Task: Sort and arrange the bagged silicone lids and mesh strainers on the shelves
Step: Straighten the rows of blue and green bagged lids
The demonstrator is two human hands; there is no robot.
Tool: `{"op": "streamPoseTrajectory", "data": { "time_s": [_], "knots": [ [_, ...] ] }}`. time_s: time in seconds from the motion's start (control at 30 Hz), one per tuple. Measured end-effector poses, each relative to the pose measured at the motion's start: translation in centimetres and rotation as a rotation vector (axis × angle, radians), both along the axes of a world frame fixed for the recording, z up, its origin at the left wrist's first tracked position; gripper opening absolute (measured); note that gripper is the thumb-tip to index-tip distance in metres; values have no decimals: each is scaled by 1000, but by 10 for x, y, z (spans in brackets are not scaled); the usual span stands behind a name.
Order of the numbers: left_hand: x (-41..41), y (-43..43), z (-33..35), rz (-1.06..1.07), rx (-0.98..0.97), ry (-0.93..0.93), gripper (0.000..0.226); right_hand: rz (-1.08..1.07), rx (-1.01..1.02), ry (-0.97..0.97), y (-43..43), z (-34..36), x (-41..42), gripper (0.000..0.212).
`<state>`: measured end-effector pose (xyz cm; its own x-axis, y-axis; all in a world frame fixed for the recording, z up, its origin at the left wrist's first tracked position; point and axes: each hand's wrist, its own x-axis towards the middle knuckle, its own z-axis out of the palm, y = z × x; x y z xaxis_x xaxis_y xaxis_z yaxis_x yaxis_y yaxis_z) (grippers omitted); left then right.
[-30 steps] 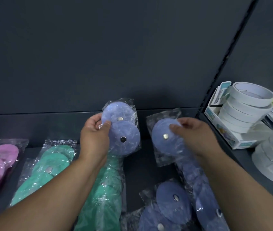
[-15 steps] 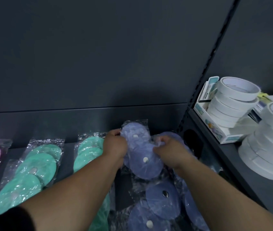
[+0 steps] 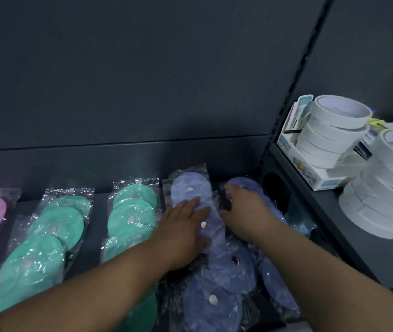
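— How is the blue lid bag (image 3: 191, 190) laid?

— Flat on the dark shelf (image 3: 99, 200), long axis running front to back, top end toward the rear wall, beside the green lid bag (image 3: 132, 212).

— And the grip?

— It is pressed by the flat, spread left hand (image 3: 183, 226); nothing is clasped. The right hand (image 3: 245, 212) is cupped over a second blue bag (image 3: 245, 183); a clasp cannot be told.

2 bare forearms reach in from the lower edge, the left hand (image 3: 181, 233) and right hand (image 3: 245, 212) ungloved, without rings, watches or sleeves.
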<state>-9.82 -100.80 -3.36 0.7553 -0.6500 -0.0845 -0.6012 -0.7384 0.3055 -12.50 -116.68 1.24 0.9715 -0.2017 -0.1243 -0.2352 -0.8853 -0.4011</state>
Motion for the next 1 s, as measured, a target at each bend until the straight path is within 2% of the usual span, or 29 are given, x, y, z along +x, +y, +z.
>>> {"op": "streamPoseTrajectory", "data": {
  "time_s": [0.1,0.2,0.33,0.4,0.47,0.53,0.6,0.7,0.77,0.87,1.0],
  "knots": [
    [1,1,-4,-10,53,5,69,42,-42,-15,-5,10,-17,37],
    [-2,2,0,-4,-11,7,65,163,-105,43,-4,15,-36,14],
    [-28,11,13,54,-250,-40,61,317,-147,120,0,10,-65,44],
    [-50,15,10,66,-266,24,63,357,-171,94,3,7,-78,43],
    [-80,18,6,66,-221,79,76,444,-226,80,7,1,-88,34],
    [-105,19,-1,70,-163,-28,92,514,-258,50,9,-8,-96,25],
    [-121,19,-3,93,-141,-49,104,511,-265,5,7,-14,-100,24],
    [-134,21,-9,161,-65,86,120,513,-282,8,3,-17,-106,27],
    [-138,17,-7,175,-48,42,117,543,-256,-2,3,-19,-109,31],
    [-143,14,-1,169,-56,31,108,606,-323,-36,6,-26,-106,28],
    [-148,17,11,124,-40,37,93,593,-385,22,7,-24,-101,26]
  ]
}}
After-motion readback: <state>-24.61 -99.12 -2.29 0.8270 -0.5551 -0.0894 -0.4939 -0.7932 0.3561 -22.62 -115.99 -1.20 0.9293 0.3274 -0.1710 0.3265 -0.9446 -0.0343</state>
